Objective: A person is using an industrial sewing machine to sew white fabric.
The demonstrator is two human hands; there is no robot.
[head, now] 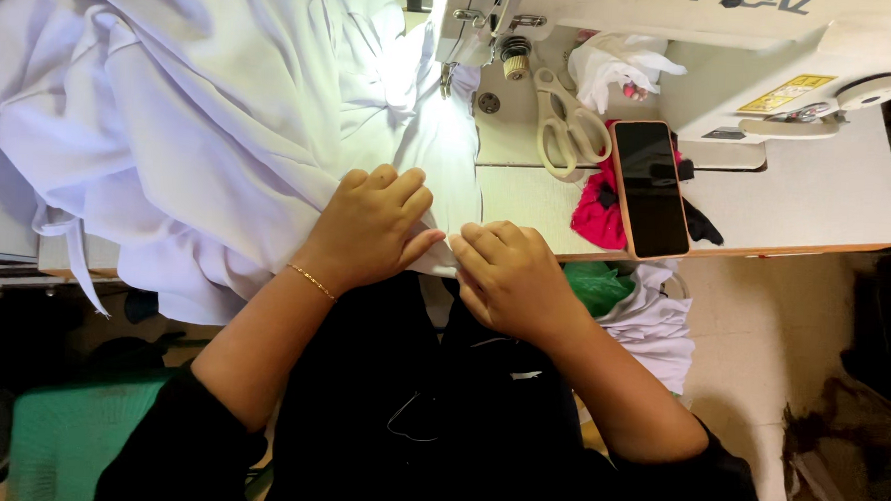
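While both hands press down on the white cloth (221, 120) at the near edge of the desk (818, 197), they sit close together, thumbs almost meeting. The left hand (371, 227) lies flat with fingers bent over the fabric; the right hand (509, 278) curls knuckles-up on the hem, and I cannot tell whether it pinches the edge or only pins it. Neither hand is closed around anything else.

Judging from this, the edge is being lined up in front of the needle (447, 75), so the work goes best if the two hands keep even tension, hold the fold flat, and let the bulk of cloth piled to the left hang loose rather than drag.

Further out, cream scissors (568, 126) lie under the sewing machine (676, 20), a phone (650, 189) rests face-up on a red rag (595, 215), and a green bin (67, 424) stands low to the left.
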